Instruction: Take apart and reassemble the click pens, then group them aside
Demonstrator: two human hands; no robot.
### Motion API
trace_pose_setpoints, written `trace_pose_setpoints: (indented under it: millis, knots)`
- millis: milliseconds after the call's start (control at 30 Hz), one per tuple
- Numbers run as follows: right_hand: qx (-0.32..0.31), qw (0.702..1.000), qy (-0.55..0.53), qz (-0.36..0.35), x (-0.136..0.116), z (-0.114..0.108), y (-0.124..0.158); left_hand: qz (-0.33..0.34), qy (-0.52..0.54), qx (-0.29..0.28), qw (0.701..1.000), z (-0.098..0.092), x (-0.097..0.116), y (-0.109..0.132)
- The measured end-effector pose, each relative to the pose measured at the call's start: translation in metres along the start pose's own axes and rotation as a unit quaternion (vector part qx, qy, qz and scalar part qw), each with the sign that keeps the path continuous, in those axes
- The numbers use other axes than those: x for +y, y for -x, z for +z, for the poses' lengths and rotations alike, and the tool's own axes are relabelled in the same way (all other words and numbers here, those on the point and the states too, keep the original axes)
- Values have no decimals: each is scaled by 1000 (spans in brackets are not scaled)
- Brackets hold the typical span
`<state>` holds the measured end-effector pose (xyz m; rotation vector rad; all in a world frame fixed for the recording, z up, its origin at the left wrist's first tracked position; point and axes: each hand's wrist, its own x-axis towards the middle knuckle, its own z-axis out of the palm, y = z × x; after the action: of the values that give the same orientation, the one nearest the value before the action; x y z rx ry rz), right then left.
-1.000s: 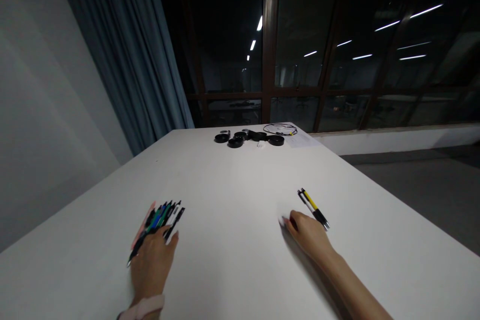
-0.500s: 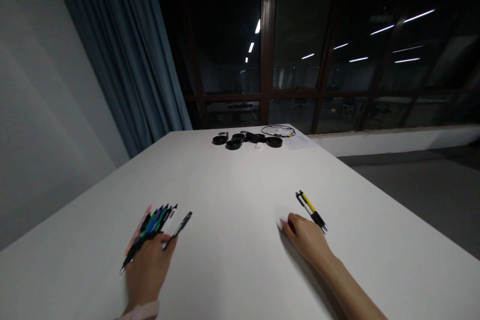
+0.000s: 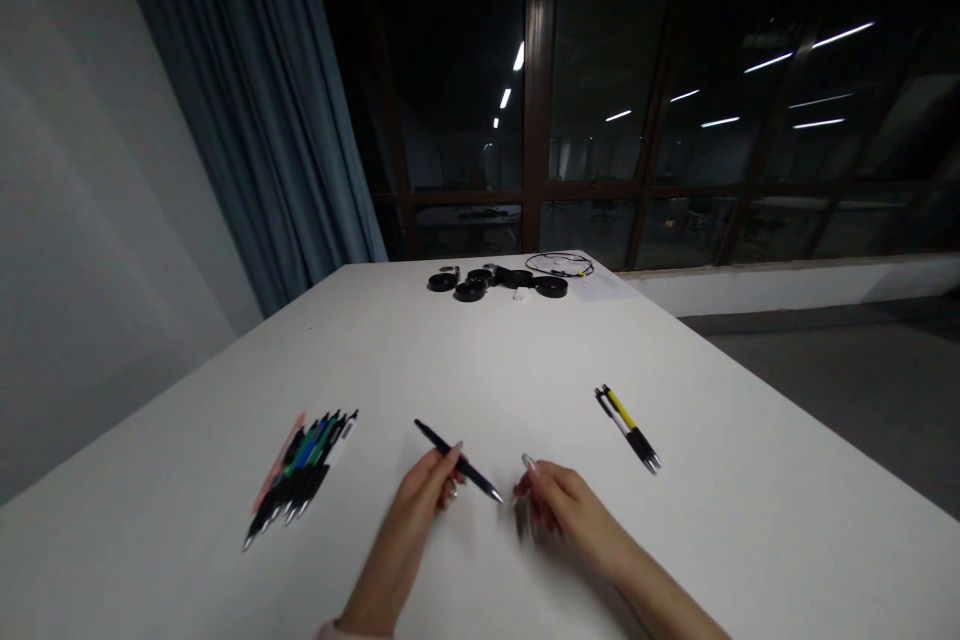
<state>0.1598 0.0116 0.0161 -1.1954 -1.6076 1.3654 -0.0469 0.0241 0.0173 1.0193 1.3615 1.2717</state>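
My left hand (image 3: 426, 492) pinches a dark pen (image 3: 481, 482) between thumb and fingers. The pen slants, its silver tip down to the right, just above the white table. My right hand (image 3: 566, 510) is close to that tip but apart from it; its fingers are slightly blurred and parted, with nothing visible between them. On the left, a row of several pens (image 3: 306, 470) lies side by side, with black, green, blue, white and pink barrels. Two pens (image 3: 628, 428), one yellow and black, the other white and black, lie together beyond my right hand.
Several black rolls (image 3: 470, 291) lie at the table's far end, along with a small white object (image 3: 520, 295), a looped black cable (image 3: 559, 265) and a paper sheet (image 3: 604, 286). A blue curtain (image 3: 262, 120) hangs behind the left edge, beside dark windows.
My left hand has lifted a pen from beside the left row and carried it right to the middle. My right hand has moved left and nearer to me, towards the pen's tip.
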Motion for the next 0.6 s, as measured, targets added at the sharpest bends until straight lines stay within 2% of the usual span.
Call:
trace_pose_setpoints:
  millis: [133,267,367,467,600]
  knots:
    - [-52,995,-81,8,0,18,1,-14,26,-62,998,24,-10,7]
    - [-38,987,-154,30,6,23,-4,-25,32,-98,994,30,-19,9]
    - [-55,971,-226,50,7,23,-5,-32,37,-124,991,32,-20,14]
    - [-70,956,-273,76,3,21,-4,-29,36,-116,992,37,-19,17]
    - [-55,968,-237,59,4,23,-4,7,48,-83,995,43,-22,17]
